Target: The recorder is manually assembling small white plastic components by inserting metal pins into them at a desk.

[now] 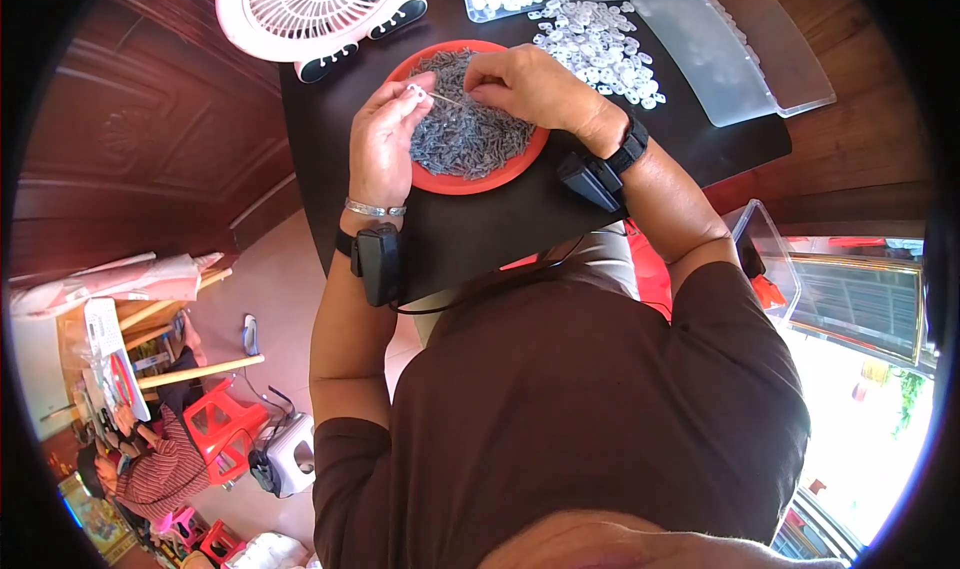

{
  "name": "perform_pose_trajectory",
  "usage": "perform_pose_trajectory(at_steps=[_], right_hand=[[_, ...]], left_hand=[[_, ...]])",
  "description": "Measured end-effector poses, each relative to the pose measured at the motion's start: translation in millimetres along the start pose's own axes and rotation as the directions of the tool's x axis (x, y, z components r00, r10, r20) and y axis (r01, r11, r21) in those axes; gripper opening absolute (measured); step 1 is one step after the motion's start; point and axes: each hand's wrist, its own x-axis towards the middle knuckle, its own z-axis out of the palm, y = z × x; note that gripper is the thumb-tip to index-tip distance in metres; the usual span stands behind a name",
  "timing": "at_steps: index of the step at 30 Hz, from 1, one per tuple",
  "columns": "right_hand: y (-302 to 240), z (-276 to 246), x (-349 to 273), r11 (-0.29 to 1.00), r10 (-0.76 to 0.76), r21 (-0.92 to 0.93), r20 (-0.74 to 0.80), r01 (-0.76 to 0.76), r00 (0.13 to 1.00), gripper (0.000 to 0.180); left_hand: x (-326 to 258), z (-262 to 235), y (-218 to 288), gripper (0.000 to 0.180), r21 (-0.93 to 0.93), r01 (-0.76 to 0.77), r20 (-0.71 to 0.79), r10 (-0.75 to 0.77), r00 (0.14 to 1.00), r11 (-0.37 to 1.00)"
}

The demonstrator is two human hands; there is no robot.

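Pinching white clip in left grip.

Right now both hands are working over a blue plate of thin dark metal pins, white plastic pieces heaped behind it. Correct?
Not quite: the plate is red-orange, not blue. The head view shows it. The rest holds: the left hand and right hand work over the thin dark pins, with white plastic pieces heaped behind.

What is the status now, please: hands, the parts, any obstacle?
Left hand pinches small white ring. Right hand holds thin pin at it, over red dish of grey pins. Nothing between the hands.
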Motion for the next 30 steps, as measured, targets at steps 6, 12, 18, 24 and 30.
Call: perform_pose_trajectory(at_steps=[6,12,18,24,30], right_hand=[[-6.9,-9.2,1.0,0.908,0.212,0.337,0.143,-0.249,0.967,0.019],[-6.4,-9.0,1.6,0.868,0.241,0.398,0.186,-0.297,0.953,0.018],[-7.2,-8.2,1.0,0.863,0.252,0.409,0.162,-0.297,0.954,0.014],[-5.7,-9.1,0.4,0.997,0.075,-0.001,-0.001,-0.075,0.997,0.025],[-15.1,-17.8,-4.1,0.997,0.051,-0.060,0.097,-0.045,0.994,0.032]], left_hand=[[-4.2,-2.8,8.6,0.016,0.102,-0.092,-0.117,0.103,0.988,0.991],[-11.5,4.9,15.6,0.017,0.229,-0.219,-0.115,0.250,0.961,0.948],[-17.8,11.3,13.1,0.018,0.304,-0.154,-0.009,0.164,0.986,0.940],[-18.0,17.3,13.4,0.018,0.242,-0.128,-0.064,0.147,0.987,0.962],[-15.3,12.8,13.6,0.017,0.243,-0.131,-0.097,0.159,0.983,0.961]])
